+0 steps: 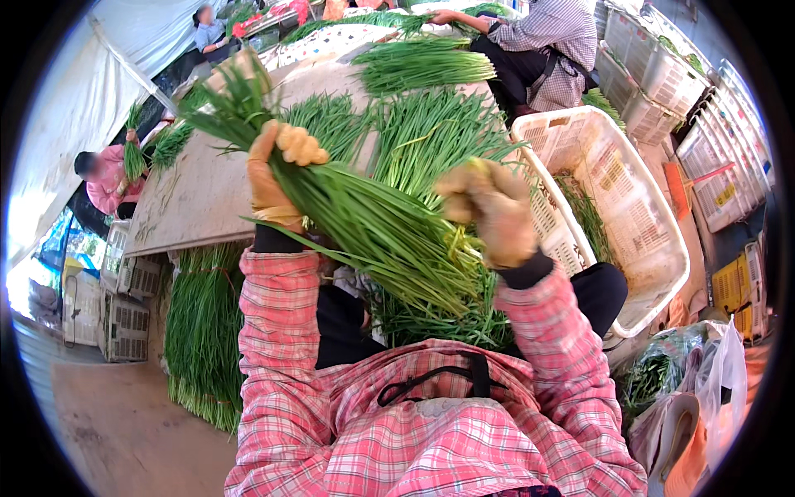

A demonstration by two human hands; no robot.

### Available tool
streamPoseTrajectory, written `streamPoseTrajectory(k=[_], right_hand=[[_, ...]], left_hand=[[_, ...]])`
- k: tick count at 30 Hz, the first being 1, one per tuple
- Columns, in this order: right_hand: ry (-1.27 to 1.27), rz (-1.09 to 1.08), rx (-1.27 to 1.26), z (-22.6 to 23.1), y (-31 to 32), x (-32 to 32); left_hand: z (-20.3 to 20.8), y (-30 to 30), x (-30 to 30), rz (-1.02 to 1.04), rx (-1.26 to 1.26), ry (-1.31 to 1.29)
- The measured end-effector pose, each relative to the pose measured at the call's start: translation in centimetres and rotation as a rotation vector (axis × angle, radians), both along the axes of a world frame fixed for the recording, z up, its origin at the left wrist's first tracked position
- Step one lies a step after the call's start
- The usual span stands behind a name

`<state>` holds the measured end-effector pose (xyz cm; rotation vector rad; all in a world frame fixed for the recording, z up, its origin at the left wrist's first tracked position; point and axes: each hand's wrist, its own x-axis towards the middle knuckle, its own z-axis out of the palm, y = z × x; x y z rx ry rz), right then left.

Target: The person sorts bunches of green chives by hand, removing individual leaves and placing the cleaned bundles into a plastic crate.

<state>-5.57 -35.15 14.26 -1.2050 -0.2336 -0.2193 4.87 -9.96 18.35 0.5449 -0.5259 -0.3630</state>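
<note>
My gloved left hand (277, 166) is wrapped round a large bunch of long flat green leaves that look like garlic chives (364, 219). The bunch slants down to the right across my lap, its leaf tips up at the far left and its paler, yellowish ends low on the right. Just above those ends is my gloved right hand (490, 207), blurred by motion with its fingers curled in. What it pinches, if anything, cannot be made out. More loose green leaves (439, 323) lie in my lap beneath the bunch.
Piles of chives (435, 132) cover part of the board table (190, 195) ahead. A white plastic crate (654, 240) stands at my right with some leaves inside. Tied chives (203, 331) stand at the left. Stacked crates (720, 157) and a person (538, 50) are at the far right.
</note>
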Motion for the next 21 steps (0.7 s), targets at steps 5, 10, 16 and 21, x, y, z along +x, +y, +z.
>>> streamPoseTrajectory(k=[5, 10, 16, 21], right_hand=[[0.208, -0.002, 0.167, -6.6, -12.2, -4.2], [-0.138, -0.249, -1.405, -7.9, -9.7, -5.5], [-0.555, -0.016, -1.524, -3.5, 1.9, -2.4], [-0.533, 0.137, -1.437, -8.8, -0.5, -4.0]], left_hand=[[-1.3, 6.1, 0.6, -0.070, -0.158, -0.039], [-1.4, 6.3, 0.5, -0.042, -0.144, -0.031], [-0.2, 4.7, 0.7, -0.047, -0.106, -0.011], [1.1, 7.3, 0.8, 0.015, -0.108, -0.008]])
